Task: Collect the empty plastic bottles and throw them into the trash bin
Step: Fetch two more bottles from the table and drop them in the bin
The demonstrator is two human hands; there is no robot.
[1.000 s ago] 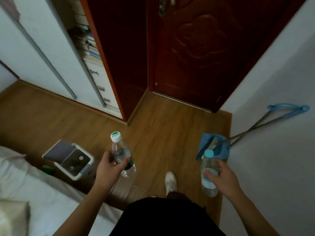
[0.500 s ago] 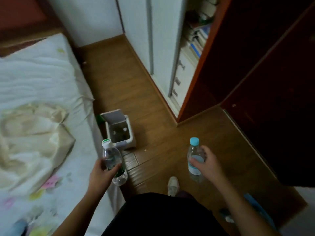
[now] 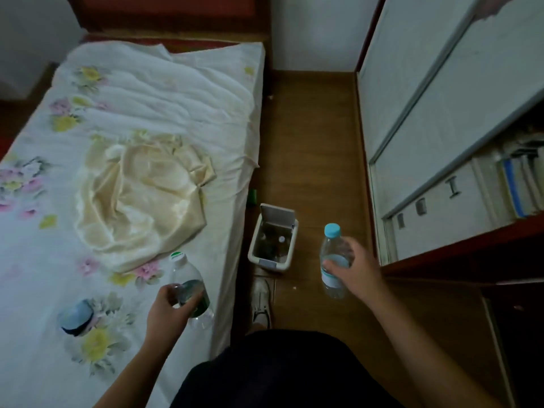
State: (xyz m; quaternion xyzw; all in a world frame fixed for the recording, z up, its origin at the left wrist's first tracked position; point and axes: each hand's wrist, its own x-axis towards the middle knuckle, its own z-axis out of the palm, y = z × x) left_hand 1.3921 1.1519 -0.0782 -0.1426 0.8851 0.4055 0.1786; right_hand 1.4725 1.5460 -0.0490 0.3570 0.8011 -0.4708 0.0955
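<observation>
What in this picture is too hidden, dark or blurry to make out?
Head view:
- Inside the trash bin: too dark to count contents.
- Label of the green-capped bottle: under the left hand.
- Label of the blue-capped bottle: partly behind the right hand.
- On the bed, the round blue thing: too blurred to name.

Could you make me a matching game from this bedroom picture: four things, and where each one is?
Things:
1. blue-capped bottle
2. green-capped bottle
3. trash bin
4. cream cloth

Places:
A. lying on the bed
B. held in the left hand
C. standing on the floor, lid open
D. held in the right hand

Pairs: 1-D, 2-B, 3-C, 4-A
</observation>
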